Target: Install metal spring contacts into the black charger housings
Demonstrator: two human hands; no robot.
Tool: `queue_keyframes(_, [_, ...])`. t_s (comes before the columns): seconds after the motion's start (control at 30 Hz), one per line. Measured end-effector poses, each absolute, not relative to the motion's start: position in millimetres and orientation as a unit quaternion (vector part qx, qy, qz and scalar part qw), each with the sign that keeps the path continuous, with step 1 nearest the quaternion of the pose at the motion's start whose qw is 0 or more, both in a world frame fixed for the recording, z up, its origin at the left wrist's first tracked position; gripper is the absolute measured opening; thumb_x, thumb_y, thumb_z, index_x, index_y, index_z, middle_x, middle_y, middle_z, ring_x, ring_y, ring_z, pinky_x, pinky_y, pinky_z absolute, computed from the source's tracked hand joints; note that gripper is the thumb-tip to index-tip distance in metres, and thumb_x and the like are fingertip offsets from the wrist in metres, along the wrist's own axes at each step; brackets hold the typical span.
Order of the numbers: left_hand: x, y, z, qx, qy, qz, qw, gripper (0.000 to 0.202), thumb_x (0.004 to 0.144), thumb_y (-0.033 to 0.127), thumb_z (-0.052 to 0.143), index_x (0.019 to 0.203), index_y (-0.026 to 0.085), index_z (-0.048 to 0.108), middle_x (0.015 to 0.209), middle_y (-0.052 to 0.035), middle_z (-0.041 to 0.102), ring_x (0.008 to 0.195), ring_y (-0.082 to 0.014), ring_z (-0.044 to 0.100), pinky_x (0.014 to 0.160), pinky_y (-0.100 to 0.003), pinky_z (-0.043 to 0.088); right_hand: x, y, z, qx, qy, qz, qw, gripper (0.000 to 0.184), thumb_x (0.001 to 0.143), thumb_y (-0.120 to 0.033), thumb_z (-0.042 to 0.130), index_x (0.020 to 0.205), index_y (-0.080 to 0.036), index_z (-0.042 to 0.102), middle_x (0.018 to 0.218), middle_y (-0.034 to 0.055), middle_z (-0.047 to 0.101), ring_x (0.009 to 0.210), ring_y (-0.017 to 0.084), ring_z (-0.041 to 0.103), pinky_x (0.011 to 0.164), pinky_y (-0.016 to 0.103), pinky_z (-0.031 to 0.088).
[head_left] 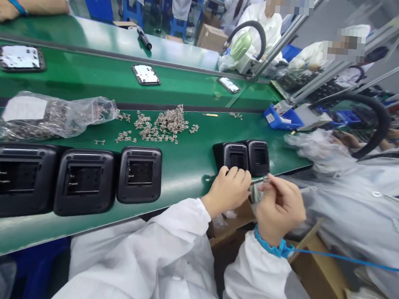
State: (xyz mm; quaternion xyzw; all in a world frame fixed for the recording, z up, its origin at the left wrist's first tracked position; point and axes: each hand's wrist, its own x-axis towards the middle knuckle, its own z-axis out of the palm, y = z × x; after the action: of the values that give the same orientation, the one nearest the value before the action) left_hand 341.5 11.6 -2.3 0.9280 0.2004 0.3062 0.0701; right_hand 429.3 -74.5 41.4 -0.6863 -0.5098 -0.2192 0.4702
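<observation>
My left hand (229,188) is closed at the near edge of the green bench (184,166), fingers curled around something small I cannot make out. Close beside it, my right hand (280,204) pinches a thin metal piece (259,180) that points toward the left hand. A blue wrist strap (271,246) circles my right wrist. Two black plastic housings (242,155) stand just beyond my hands. Three more black housings (84,182) lie in a row to the left.
A heap of small metal parts (163,126) and a clear bag of them (50,117) lie mid-bench. Flat panels (146,74) ride on the far green belt. A co-worker in white sits at the right (371,200); another person's arm (27,2) rests far left.
</observation>
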Motion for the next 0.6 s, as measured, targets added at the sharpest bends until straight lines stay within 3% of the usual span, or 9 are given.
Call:
queue_keyframes(0.07, [335.2,10.6,-3.4,0.919,0.241,0.308,0.048,0.046,0.102,0.038,0.054,0.138,0.009,0.053,0.112,-0.0114,0.065,0.104,-0.0242,0.059,0.087,-0.044,0.038,427.8,-70.1,45.7,-0.664,-0.561,-0.234,0.436,0.012,0.096,-0.021,0.067,0.105,-0.022,0.076,0.094,0.0065,0.075,0.081,0.021,0.073,0.074,0.036,0.059])
queue_keyframes(0.17, [311.6,9.4,-6.3,0.901,0.281,0.328,0.030,0.044,0.104,0.038,0.051,0.136,0.008,0.055,0.108,-0.0098,0.065,0.098,-0.0233,0.059,0.080,-0.045,0.037,419.6,-54.6,50.7,-0.631,-0.626,-0.216,0.404,0.011,0.093,-0.015,0.071,0.100,-0.022,0.075,0.090,0.0042,0.077,0.080,0.019,0.074,0.075,0.033,0.060])
queue_keyframes(0.43, [247.0,11.1,-12.5,0.871,0.344,0.351,0.017,0.031,0.101,0.045,0.058,0.096,0.015,0.062,0.116,-0.0128,0.069,0.126,-0.0273,0.057,0.086,-0.047,0.034,406.2,5.6,56.7,-0.561,-0.768,-0.100,0.292,0.025,0.101,-0.011,0.053,0.099,-0.021,0.075,0.103,0.0089,0.073,0.096,0.020,0.068,0.085,0.035,0.057])
queue_keyframes(0.6, [233.8,10.3,-16.4,0.848,0.340,0.402,0.060,0.033,0.102,0.042,0.056,0.083,0.016,0.060,0.106,-0.0100,0.072,0.114,-0.0248,0.063,0.087,-0.045,0.032,401.0,28.6,61.4,-0.528,-0.836,-0.071,0.135,0.026,0.102,-0.013,0.050,0.097,-0.017,0.075,0.099,0.0103,0.069,0.091,0.022,0.061,0.079,0.034,0.050])
